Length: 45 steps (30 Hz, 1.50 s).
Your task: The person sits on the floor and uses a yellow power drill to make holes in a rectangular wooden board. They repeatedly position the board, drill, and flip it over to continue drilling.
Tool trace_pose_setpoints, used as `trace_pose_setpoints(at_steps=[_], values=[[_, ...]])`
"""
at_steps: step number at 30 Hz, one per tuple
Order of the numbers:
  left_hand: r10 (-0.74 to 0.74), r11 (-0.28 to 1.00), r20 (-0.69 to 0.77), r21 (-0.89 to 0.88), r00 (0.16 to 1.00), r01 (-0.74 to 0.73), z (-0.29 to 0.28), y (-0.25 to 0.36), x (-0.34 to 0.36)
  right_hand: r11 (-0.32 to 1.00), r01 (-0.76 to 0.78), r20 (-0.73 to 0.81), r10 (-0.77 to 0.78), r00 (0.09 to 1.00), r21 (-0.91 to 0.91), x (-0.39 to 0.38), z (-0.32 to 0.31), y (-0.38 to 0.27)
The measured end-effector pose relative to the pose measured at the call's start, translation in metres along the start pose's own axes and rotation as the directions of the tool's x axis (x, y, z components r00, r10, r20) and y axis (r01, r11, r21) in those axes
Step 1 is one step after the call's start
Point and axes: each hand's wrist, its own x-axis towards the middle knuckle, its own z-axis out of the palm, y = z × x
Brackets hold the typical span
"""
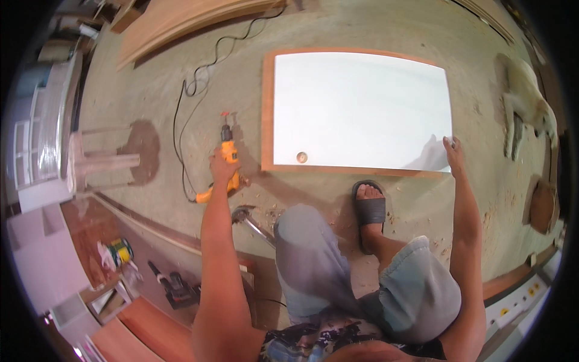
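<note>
A white rectangular panel (359,102) lies flat on the floor in front of me, with brown wood showing along its left, far and near edges (267,114). A round brown recess (301,157) sits near its front left corner. My right hand (454,155) is closed on the panel's right edge near the front corner. To the panel's left, a yellow corded power drill (228,151) rests on the floor, its red-tipped bit (225,113) pointing away from me. My left hand (222,168) is wrapped round the drill's body; part of the grip is hidden.
The drill's black cord (177,130) loops away across the floor. A hammer (256,226) lies beside my left knee. A light stool (108,161) is on the left, stacked boards (181,27) at the far left. A black power tool (178,289) lies lower left. A dog (523,90) lies far right.
</note>
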Motion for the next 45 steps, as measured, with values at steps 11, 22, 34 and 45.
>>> trace_pose_setpoints(at_steps=[11,22,34,45], values=[[0.59,0.801,-0.153,0.234,0.793,-0.551,-0.198,0.195,0.029,0.942,0.237,-0.339,-0.148,0.929,0.237,-0.076,-0.017,-0.045],[0.985,-0.129,-0.124,-0.043,-0.122,-0.991,-0.268,0.642,-0.169,-0.085,0.297,-0.29,-0.576,0.764,0.951,-0.104,-0.098,-0.363],[0.988,-0.138,0.017,-0.346,-0.153,-0.928,-0.084,0.588,-0.159,-0.197,0.338,-0.351,-0.033,0.936,0.92,-0.075,-0.095,-0.119],[0.648,0.753,0.363,-0.438,0.669,-0.492,-0.049,0.302,-0.005,-0.188,0.312,-0.195,0.465,0.863,0.931,-0.042,-0.067,0.035]])
